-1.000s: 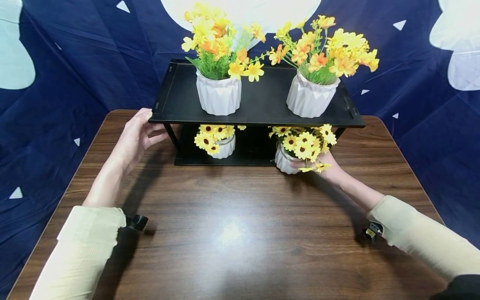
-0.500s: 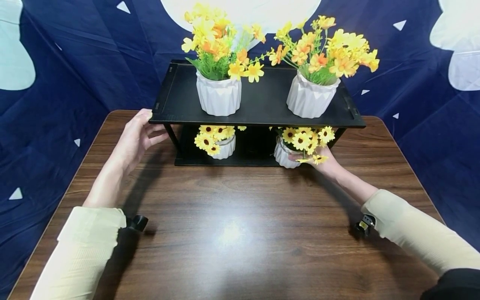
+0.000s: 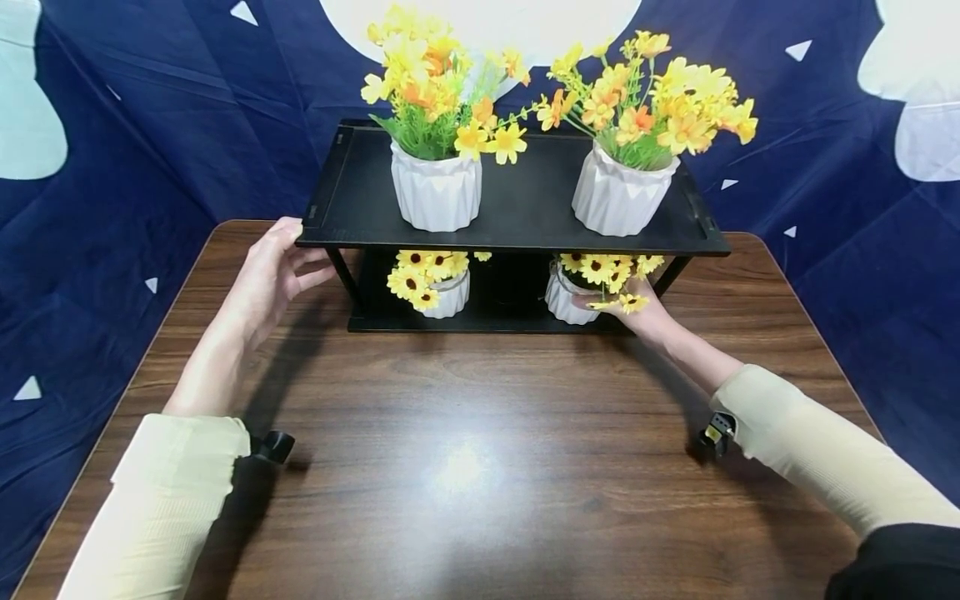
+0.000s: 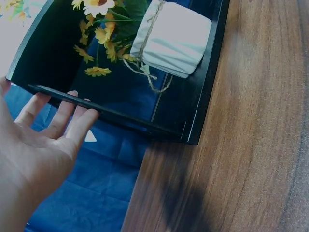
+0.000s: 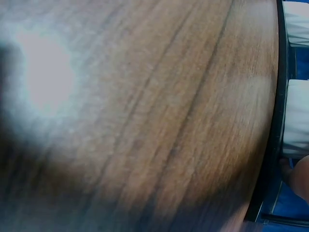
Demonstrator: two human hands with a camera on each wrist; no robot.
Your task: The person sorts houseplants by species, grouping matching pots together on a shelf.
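A two-tier black shelf rack (image 3: 517, 200) stands at the back of the wooden table. My left hand (image 3: 266, 271) steadies its left front corner, thumb at the upper board's edge and fingers against the side bar, as the left wrist view shows. On the lower board, toward the right, my right hand (image 3: 637, 312) holds a white flowerpot (image 3: 567, 298) of yellow daisy-like flowers (image 3: 600, 268). Some blooms cover part of that hand. Its twin flowerpot (image 3: 450, 296), tied with twine in the left wrist view, sits on the lower board's left side.
Two larger white pots with orange and yellow flowers, a left pot (image 3: 437, 192) and a right pot (image 3: 622, 193), stand on the upper board, which overhangs the lower tier. A dark blue patterned cloth (image 3: 150, 108) hangs behind the table (image 3: 465, 417).
My right hand has moved the flowerpot back and slightly left, from overhanging the lower board's front edge to over the board. The left hand keeps its place on the rack.
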